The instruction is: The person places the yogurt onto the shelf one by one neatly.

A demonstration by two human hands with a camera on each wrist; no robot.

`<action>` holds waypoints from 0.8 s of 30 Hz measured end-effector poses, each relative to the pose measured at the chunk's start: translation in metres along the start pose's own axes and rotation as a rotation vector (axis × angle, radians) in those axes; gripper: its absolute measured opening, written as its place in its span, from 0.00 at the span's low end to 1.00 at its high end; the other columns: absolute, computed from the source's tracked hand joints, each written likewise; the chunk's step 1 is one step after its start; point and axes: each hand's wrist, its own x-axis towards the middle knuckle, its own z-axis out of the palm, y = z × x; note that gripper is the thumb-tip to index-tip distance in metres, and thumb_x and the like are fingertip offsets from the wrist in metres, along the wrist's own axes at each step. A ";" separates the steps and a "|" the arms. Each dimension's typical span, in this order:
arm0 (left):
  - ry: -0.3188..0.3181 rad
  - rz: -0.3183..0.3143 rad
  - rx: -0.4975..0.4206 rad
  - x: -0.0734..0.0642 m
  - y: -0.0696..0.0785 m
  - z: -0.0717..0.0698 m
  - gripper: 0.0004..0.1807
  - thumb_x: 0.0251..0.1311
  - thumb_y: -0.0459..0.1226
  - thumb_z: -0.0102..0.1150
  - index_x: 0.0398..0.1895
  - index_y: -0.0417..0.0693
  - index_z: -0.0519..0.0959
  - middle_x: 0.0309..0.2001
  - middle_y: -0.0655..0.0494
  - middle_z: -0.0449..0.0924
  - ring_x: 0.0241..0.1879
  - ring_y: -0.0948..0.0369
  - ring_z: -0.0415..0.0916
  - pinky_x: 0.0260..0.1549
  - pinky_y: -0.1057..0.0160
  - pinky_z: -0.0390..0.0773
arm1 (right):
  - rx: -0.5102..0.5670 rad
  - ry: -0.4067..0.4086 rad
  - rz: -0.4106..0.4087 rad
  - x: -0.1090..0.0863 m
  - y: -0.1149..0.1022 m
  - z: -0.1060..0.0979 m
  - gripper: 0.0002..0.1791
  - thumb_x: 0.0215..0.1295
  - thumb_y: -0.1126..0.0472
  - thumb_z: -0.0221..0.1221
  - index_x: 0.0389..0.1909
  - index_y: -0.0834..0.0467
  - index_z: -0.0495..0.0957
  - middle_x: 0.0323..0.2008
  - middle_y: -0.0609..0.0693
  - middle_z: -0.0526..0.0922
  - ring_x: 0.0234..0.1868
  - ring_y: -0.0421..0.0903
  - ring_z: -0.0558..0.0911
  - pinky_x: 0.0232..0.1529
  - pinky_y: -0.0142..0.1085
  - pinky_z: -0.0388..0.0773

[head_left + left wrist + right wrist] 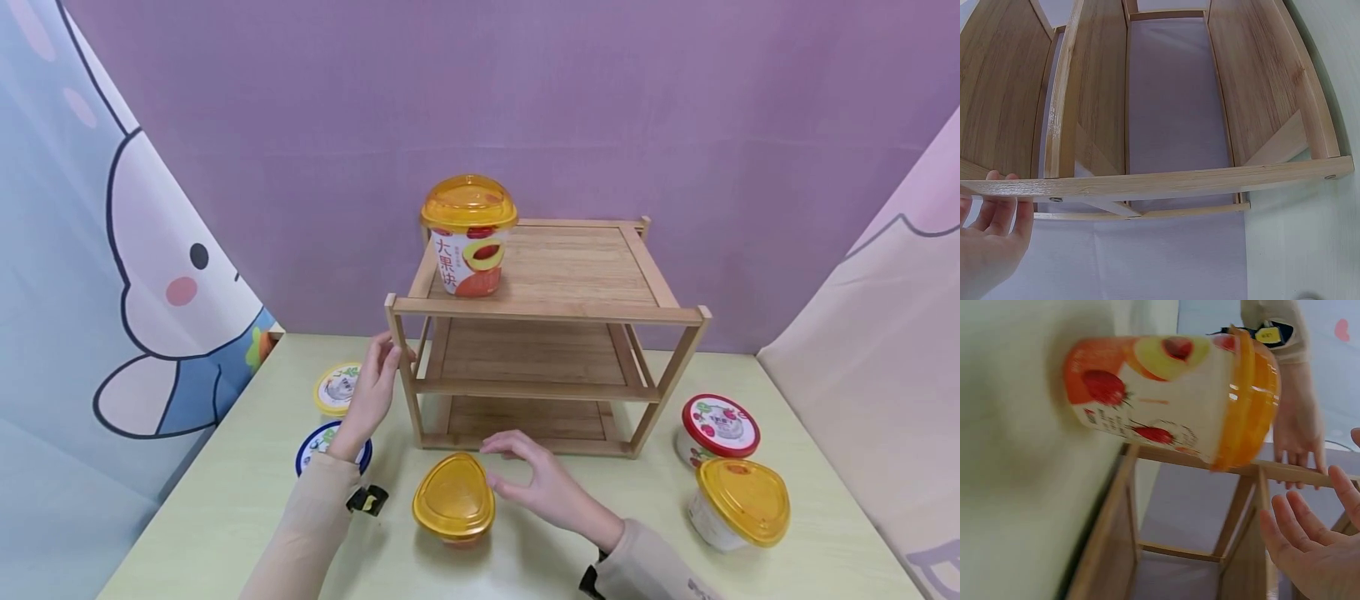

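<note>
My left hand [372, 392] grips the front left post of a three-tier wooden shelf rack [525, 315]; in the left wrist view its fingers [1004, 212] pass behind the post, tips showing beyond it. Beside a fruit cup with an orange lid [453, 497], my right hand [540, 483] is held with fingers spread and nothing in them. That cup [1147, 394] stands upright on the table before the rack, strawberry and peach pictures on its side. Another such cup [468, 237] stands on the rack's top tier, at the left.
Left of the rack sit a yellow-rimmed tub [336, 389] and a blue-rimmed tub [313, 443], partly hidden by my left arm. At the right are a red-lidded tub [717, 432] and an orange-lidded cup [738, 504]. A purple cloth [525, 108] hangs behind the table.
</note>
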 end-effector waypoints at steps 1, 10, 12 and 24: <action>0.000 0.002 -0.005 0.001 -0.003 0.000 0.15 0.67 0.31 0.32 0.54 0.31 0.57 0.40 0.31 0.69 0.48 0.44 0.66 0.52 0.49 0.62 | 0.010 -0.003 0.014 -0.001 0.001 0.002 0.17 0.56 0.62 0.59 0.47 0.57 0.72 0.49 0.49 0.73 0.50 0.46 0.72 0.49 0.41 0.71; 0.011 0.036 0.005 0.005 -0.028 -0.002 0.17 0.68 0.38 0.34 0.55 0.37 0.59 0.40 0.40 0.71 0.47 0.49 0.68 0.52 0.52 0.64 | 0.105 -0.046 0.103 -0.006 -0.016 0.007 0.19 0.54 0.67 0.59 0.47 0.66 0.70 0.49 0.58 0.71 0.51 0.54 0.70 0.49 0.47 0.70; 0.013 0.034 0.001 0.004 -0.028 -0.001 0.17 0.68 0.39 0.34 0.55 0.38 0.59 0.40 0.40 0.70 0.47 0.49 0.68 0.52 0.52 0.63 | 0.112 -0.052 0.109 -0.007 -0.020 0.007 0.19 0.54 0.67 0.59 0.48 0.67 0.70 0.50 0.59 0.71 0.51 0.54 0.70 0.48 0.46 0.70; 0.008 0.023 0.002 0.004 -0.027 -0.002 0.19 0.68 0.40 0.34 0.57 0.37 0.58 0.44 0.38 0.70 0.50 0.49 0.66 0.56 0.50 0.60 | 0.102 -0.074 0.104 -0.019 0.015 0.024 0.26 0.53 0.60 0.62 0.54 0.59 0.67 0.56 0.58 0.66 0.55 0.55 0.67 0.49 0.46 0.70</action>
